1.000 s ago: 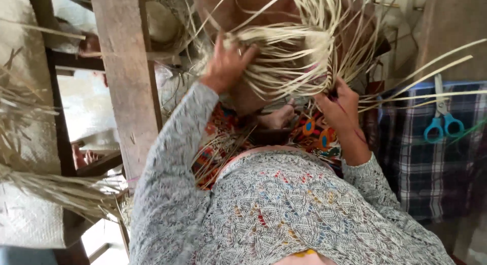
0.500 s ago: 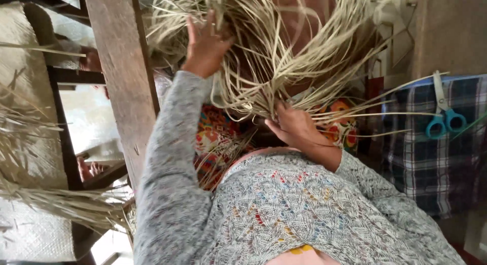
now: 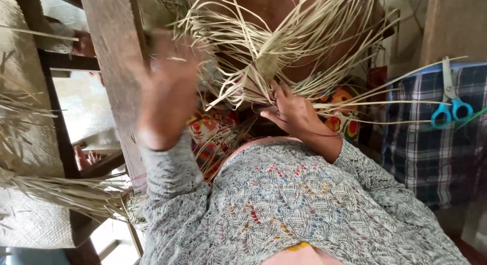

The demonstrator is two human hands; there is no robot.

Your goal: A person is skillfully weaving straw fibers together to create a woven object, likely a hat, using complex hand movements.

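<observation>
Partly hidden, the bundle of pale straw strips (image 3: 284,47) fans out past the top edge, covering the lap beneath. Only the right hand (image 3: 291,110) pinches it at the gathered base, fingers closed on the strips; the left hand (image 3: 167,92) is blurred, raised with fingers spread, holding nothing. Blue-handled scissors (image 3: 451,105) lie on a plaid cloth (image 3: 431,158) at right; a wooden post (image 3: 114,57) stands at left.
</observation>
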